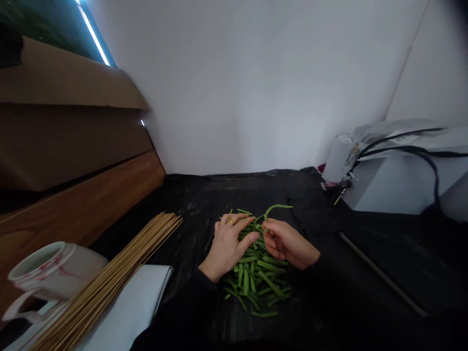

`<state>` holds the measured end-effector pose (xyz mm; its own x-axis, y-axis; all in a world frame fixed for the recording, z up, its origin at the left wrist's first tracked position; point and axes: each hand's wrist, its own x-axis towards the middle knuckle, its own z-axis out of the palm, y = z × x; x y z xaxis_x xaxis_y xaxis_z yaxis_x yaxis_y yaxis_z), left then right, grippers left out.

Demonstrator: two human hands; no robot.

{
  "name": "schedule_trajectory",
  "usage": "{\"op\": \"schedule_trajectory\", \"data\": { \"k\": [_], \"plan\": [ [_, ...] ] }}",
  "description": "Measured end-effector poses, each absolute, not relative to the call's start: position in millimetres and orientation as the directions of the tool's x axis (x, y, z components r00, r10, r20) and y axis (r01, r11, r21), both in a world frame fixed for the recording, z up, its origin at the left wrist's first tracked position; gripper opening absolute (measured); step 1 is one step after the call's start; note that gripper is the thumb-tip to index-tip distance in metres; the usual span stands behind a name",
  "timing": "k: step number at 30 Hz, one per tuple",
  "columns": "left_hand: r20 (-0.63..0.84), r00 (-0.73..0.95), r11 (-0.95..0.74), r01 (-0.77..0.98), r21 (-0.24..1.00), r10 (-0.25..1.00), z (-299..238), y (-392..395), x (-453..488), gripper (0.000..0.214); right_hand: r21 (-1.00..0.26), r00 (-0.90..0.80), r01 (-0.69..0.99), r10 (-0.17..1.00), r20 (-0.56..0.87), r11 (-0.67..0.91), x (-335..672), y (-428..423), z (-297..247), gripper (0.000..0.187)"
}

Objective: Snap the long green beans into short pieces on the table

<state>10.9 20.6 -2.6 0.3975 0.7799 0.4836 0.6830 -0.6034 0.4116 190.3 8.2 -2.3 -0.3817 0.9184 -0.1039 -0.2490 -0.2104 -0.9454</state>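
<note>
A heap of cut green bean pieces (252, 273) lies on the black plastic sheet (190, 195). Over its left side rests my left hand (232, 243), fingers stretched out and thumb apart, a ring on one finger. My right hand (287, 241) is at the heap's upper right, its thumb and fingertips pinching a long green bean (278, 206). The free end of that bean curves up and to the right. Its lower end is partly hidden by my fingers, close to my left fingertips.
At the left are a bundle of thin wooden sticks (127, 258), a folded white sheet (127, 312) and a tilted mug (62, 268). A cardboard box (73, 141) stands behind them. A white bag with black straps (395, 175) and a dark flat object (405, 268) are at the right.
</note>
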Motion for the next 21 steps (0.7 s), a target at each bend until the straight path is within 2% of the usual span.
{"op": "schedule_trajectory", "data": {
  "k": [2,7,10,15,18,21],
  "plan": [
    [0.525,0.362,-0.606,0.674,0.424,0.77,0,20,11,0.025,-0.954,-0.376,-0.229,0.922,-0.095,-0.191,190,8,-2,0.031],
    [0.61,0.234,-0.629,0.512,0.585,0.757,4,21,11,0.019,-0.984,-0.399,-0.106,0.913,-0.088,-0.141,187,6,-3,0.032],
    [0.573,0.204,-0.602,0.403,0.689,0.794,7,20,12,0.016,-0.995,-0.456,-0.022,0.887,-0.078,-0.099,185,3,-1,0.03],
    [0.407,0.192,-0.444,0.227,0.867,0.893,12,18,14,0.016,-0.994,-0.495,0.107,0.865,-0.082,-0.033,182,-3,6,0.033],
    [0.4,0.219,-0.449,0.277,0.849,0.89,14,16,13,0.021,-0.998,-0.386,0.054,0.923,-0.003,0.02,185,-1,7,0.033],
    [0.455,0.337,-0.563,0.398,0.724,0.824,15,14,12,0.024,-0.993,-0.272,0.005,0.956,0.111,0.117,190,3,6,0.023]
  ]
}}
